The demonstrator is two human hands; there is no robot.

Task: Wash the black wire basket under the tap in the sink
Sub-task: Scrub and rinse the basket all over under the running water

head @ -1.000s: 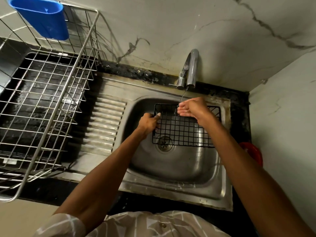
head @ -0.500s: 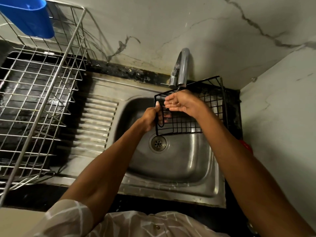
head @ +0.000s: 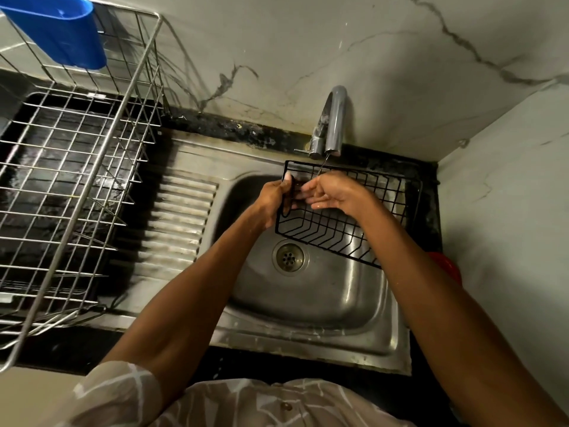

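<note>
1. Black wire basket (head: 348, 211) is up over the back half of the sink (head: 323, 303), tipped on edge so its open side faces the person; its back rim sits just under the tap (head: 334, 121).
2. A thin stream of water (head: 321, 167) runs off the spout onto the basket's upper left area, right by the hands.
3. Left hand (head: 274, 201) is wrapped round the basket's left end wire, thumb up along the corner. That's the holding hand.
4. Right hand (head: 332, 194) lies inside the basket with fingers mostly straight, tips pointing left toward the left hand. It looks like rubbing the wires rather than gripping (palm side is hidden, so I can't be sure what it touches).
5. Key geometry: the basket's long axis runs left to right across the sink. Both hands are bunched at its left end, and the right end hangs unsupported out toward the wall corner, well away from either hand.
6. My read: only the left stretch is under the stream. The right part would need the basket slid left, or the right hand walked rightward along that axis. The right hand is the nearer one for that.
7. Risk: a one-hand hold at the far end of a long basket could let the free end swing or dip.
8. Steel dish rack (head: 77, 167) with a blue holder (head: 58, 32) stands on the counter left of the sink, plausibly where the basket goes afterwards.
</note>
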